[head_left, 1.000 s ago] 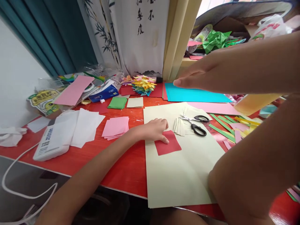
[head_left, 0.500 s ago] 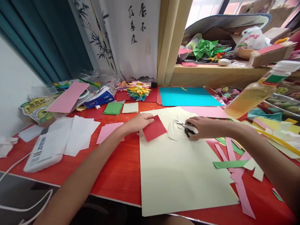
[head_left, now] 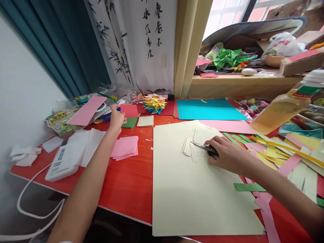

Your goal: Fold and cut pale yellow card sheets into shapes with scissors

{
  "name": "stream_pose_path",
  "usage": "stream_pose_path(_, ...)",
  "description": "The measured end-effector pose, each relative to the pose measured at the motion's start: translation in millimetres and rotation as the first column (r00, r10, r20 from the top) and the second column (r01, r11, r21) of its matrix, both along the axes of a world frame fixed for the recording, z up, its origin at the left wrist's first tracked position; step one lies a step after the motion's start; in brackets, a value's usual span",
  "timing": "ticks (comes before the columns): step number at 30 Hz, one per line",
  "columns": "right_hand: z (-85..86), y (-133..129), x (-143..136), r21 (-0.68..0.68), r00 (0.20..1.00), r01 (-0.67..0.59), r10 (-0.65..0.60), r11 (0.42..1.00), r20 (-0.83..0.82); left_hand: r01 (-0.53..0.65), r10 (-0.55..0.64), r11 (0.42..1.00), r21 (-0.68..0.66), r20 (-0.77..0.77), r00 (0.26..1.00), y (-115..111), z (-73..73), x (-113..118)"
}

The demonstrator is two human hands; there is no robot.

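My left hand (head_left: 116, 118) pinches a red paper square (head_left: 129, 110) by its left edge, just above a stack of green squares (head_left: 130, 123). Beside that stack is a cream square stack (head_left: 145, 121), and nearer me a pink stack (head_left: 126, 147). My right hand (head_left: 219, 150) is closed round the black handles of scissors (head_left: 201, 145), their blades pointing left. Under the scissors lies a large cream sheet (head_left: 197, 195), with a small cream piece (head_left: 206, 134) and thin cut strips (head_left: 186, 147) on it.
A tilted bottle (head_left: 283, 104) stands at the right, near pink, green and yellow paper scraps (head_left: 274, 153). Blue sheets (head_left: 210, 109) and a folded-paper ball (head_left: 155, 103) lie at the back. A white box (head_left: 63, 162) and cable (head_left: 22, 192) are at the left.
My left hand has carried the red square left and away from me, from the cream sheet to above the green stack. My right hand still holds the scissors. The view has shifted slightly.
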State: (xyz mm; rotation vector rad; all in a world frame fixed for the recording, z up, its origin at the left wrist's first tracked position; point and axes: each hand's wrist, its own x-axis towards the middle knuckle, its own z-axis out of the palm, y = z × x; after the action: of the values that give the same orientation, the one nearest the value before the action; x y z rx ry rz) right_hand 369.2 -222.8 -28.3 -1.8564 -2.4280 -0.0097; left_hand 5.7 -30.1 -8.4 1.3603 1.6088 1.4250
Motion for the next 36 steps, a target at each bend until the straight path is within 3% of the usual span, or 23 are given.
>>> stream_pose_path(10, 3.6, -8, -13, 0.131, 1.000, 0.014, -0.014, 0.991, 0.002, 0.005, -0.056, 0.987, -0.159, -0.321, 0.946, 57, -6.6, 31)
stream_pose_path(14, 9.9, -13, -17, 0.155, 0.997, 0.041, -0.030, 0.987, -0.077, -0.009, -0.088, 0.983, -0.185, -0.511, 0.855, 61, -5.0, 32)
stream_pose_path(17, 14.6, -21, -27, 0.142, 0.983, -0.025, 0.050, 0.990, -0.176, -0.041, -0.053, 0.991, -0.128, -0.654, 0.754, 55, 2.6, 33)
stream_pose_path(19, 14.7, -30, -40, 0.157, 0.959, -0.087, 0.126, 0.984, -0.254, -0.057, 0.000, 0.997, -0.051, -0.749, 0.663, 45, 9.3, 38)
stream_pose_path(22, 8.8, -42, -63, 0.185, 0.909, -0.221, 0.271, 0.958, -0.317, 0.004, 0.092, 0.995, 0.104, -0.895, 0.436, 18, 20.0, 58)
stream_pose_path(25, 0.7, -49, -80, 0.177, 0.890, -0.276, 0.320, 0.945, -0.325, 0.204, -0.019, 0.977, 0.059, -0.932, 0.362, -24, 28.4, 84)
stream_pose_path(26, -1.0, -50, -82, 0.170, 0.891, -0.284, 0.325, 0.944, -0.316, 0.328, -0.141, 0.944, -0.027, -0.933, 0.331, -40, 29.6, 92)
stream_pose_path(27, -1.9, -50, -83, 0.163, 0.891, -0.294, 0.332, 0.942, -0.309, 0.466, -0.297, 0.872, -0.147, -0.917, 0.267, -56, 29.7, 99)
stream_pose_path(28, -1.9, -49, -82, 0.156, 0.891, -0.306, 0.340, 0.939, -0.302, 0.587, -0.444, 0.765, -0.266, -0.878, 0.180, -72, 28.5, 105)
stream_pose_path(30, -0.4, -48, -79, 0.145, 0.885, -0.339, 0.367, 0.930, -0.286, 0.718, -0.622, 0.565, -0.407, -0.782, 0.046, -99, 22.6, 116)
stream_pose_path(31, 0.6, -47, -78, 0.140, 0.883, -0.357, 0.382, 0.924, -0.272, 0.737, -0.669, 0.514, -0.439, -0.743, 0.024, -110, 18.2, 121)
stream_pose_path(32, 1.3, -48, -78, 0.141, 0.882, -0.374, 0.399, 0.917, -0.252, 0.722, -0.693, 0.520, -0.456, -0.720, 0.044, -118, 13.2, 126)
stream_pose_path(34, 1.7, -51, -80, 0.158, 0.882, -0.400, 0.426, 0.903, -0.201, 0.652, -0.699, 0.606, -0.455, -0.696, 0.164, -129, 2.9, 136)
stream_pose_path(36, 0.7, -56, -85, 0.189, 0.884, -0.401, 0.432, 0.896, -0.175, 0.617, -0.696, 0.655, -0.436, -0.666, 0.268, -134, -5.9, 146)
